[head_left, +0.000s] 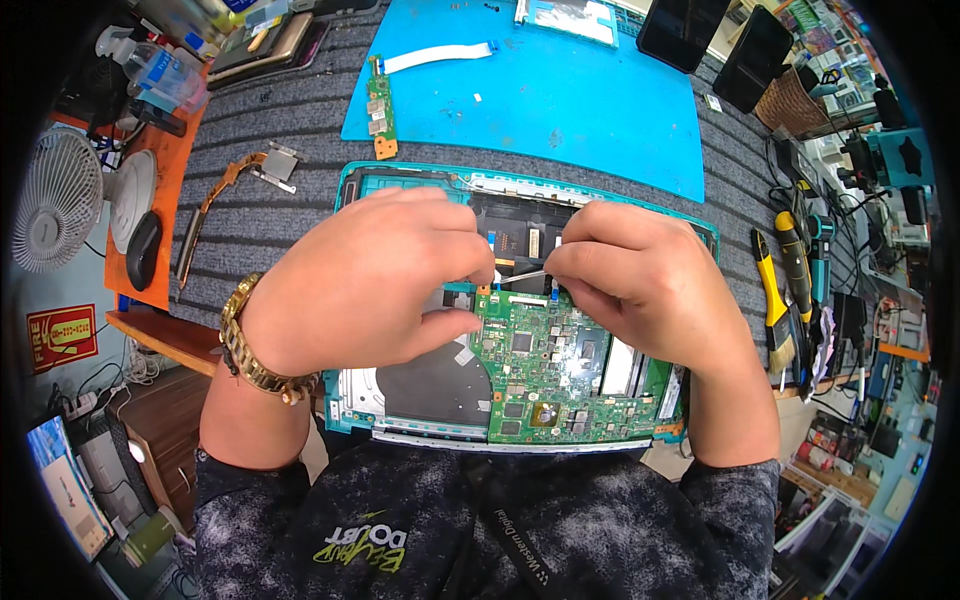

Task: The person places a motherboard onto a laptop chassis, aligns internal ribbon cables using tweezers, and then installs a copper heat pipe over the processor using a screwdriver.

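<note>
A teal laptop chassis [357,415] lies opened up in front of me, with a green circuit board [522,372] fixed inside its right half. My right hand [650,285] pinches a thin silvery metal tool [522,277], whose tip points left toward the board's upper edge. Over the chassis's left half, my left hand [385,275] is bent, its thumb and index finger apart. The left fingertips reach the board's upper left corner, beside a small white and blue ribbon cable end [498,279]. Another blue cable tab [555,294] sits below the right fingers.
Beyond the chassis lies a blue work mat [600,110], with a small green board [379,108] and white ribbon cable [440,56] at its left edge. A copper heat pipe [215,190] rests left. Brushes [770,290] and screwdrivers lie right; a fan [57,200] stands far left.
</note>
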Tool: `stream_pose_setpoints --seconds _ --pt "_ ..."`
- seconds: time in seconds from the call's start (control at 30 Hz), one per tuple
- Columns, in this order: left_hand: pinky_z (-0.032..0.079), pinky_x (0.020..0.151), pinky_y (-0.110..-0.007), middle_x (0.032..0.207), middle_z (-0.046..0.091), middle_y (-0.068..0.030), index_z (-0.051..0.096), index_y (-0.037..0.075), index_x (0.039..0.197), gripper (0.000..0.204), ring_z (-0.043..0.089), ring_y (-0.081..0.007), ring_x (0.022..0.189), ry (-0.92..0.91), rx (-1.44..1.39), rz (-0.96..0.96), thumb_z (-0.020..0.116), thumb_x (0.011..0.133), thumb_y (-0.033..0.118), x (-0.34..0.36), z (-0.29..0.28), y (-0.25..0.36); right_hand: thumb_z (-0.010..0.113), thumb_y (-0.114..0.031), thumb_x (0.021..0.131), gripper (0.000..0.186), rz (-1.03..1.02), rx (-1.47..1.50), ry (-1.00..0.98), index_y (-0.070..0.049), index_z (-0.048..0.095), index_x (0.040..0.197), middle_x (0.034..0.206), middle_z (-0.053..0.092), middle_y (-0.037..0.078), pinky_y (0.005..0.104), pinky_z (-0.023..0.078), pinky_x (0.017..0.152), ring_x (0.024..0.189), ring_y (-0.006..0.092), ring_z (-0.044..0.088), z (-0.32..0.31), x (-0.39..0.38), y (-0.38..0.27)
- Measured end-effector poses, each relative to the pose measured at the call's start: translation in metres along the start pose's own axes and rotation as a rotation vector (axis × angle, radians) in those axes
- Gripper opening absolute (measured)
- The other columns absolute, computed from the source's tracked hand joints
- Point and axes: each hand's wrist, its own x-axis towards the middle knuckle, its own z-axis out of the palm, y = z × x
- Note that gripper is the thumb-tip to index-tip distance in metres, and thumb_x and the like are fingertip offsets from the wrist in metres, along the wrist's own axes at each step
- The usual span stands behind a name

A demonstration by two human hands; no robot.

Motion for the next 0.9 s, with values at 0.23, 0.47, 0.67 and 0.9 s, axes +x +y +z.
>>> stream_pose_setpoints --seconds 0.23,0.47,0.67,0.9 --pt "0.055 0.090 -0.046 0.101 0.071 -0.0061 0.075 0.010 0.109 0.048 0.068 -0.0350 0.098 0.011 -0.013 0.030 0.106 0.074 0.020 0.000 0.003 -0.004 0.092 0.005 0.081 0.029 0.014 -0.026 0.026 -0.007 0.084 0.106 0.102 0.075 0.008 0.0440 0.061 0.071 0.084 0.0321 0.076 -0.001 -0.001 0.000" --pt "0.054 0.090 -0.047 0.102 0.069 -0.0055 0.074 0.010 0.108 0.051 0.066 -0.0348 0.100 0.025 0.003 0.021 0.107 0.072 0.021 0.000 0.005 -0.004 0.090 0.007 0.083 0.028 0.063 0.033 0.004 -0.007 0.083 0.106 0.101 0.074 0.007 0.0397 0.057 0.066 0.078 0.0269 0.072 -0.003 -0.001 -0.001" --pt "0.054 0.090 -0.047 0.102 0.068 -0.0056 0.074 0.010 0.107 0.050 0.066 -0.0354 0.101 0.025 0.000 0.018 0.108 0.072 0.022 0.000 0.007 -0.005 0.090 0.005 0.085 0.024 0.248 0.177 -0.049 -0.004 0.080 0.105 0.095 0.072 0.007 0.0366 0.054 0.064 0.071 0.0220 0.068 -0.024 -0.010 0.006" --pt "0.054 0.090 -0.048 0.102 0.068 -0.0056 0.076 0.011 0.107 0.050 0.066 -0.0356 0.100 0.020 0.016 0.027 0.108 0.071 0.022 0.000 0.005 -0.004 0.095 -0.001 0.086 0.020 0.276 0.161 -0.149 -0.003 0.080 0.099 0.080 0.069 0.005 0.0330 0.049 0.061 0.068 0.0167 0.064 -0.036 -0.016 0.023"
